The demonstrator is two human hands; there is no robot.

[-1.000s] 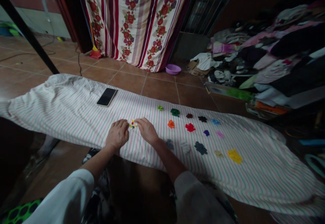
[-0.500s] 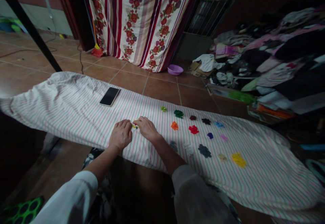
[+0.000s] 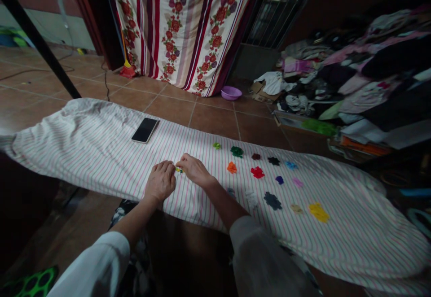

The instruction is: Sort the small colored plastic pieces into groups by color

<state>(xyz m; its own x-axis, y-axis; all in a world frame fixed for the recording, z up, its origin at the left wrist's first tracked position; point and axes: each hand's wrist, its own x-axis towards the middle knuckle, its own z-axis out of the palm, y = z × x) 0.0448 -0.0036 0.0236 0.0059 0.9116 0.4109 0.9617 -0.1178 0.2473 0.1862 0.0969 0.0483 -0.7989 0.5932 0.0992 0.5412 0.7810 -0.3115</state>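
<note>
A small cluster of yellow and green pieces (image 3: 179,170), too small to name, lies between my hands on the striped cloth. My left hand (image 3: 160,180) rests on the cloth at its left side, with fingers bent and tips against the pieces. From the right, my right hand (image 3: 194,170) pinches at the same cluster with thumb and forefinger; the fingertips partly cover it. Nearest to my right hand is an orange pile (image 3: 231,167). Further right lie a red pile (image 3: 257,172), a dark green pile (image 3: 236,151), a dark grey pile (image 3: 272,201) and a yellow pile (image 3: 318,212).
A phone (image 3: 145,130) lies beyond my left hand on the striped cloth (image 3: 90,153). Several other small coloured piles are at the right. Past the cloth are a purple basin (image 3: 231,93), a floral curtain (image 3: 191,32), a broom (image 3: 127,69) and heaped clothes (image 3: 363,77).
My right hand has shifted slightly at the yellow and green pieces. My left hand stays in nearly the same place, and the camera view has moved a little.
</note>
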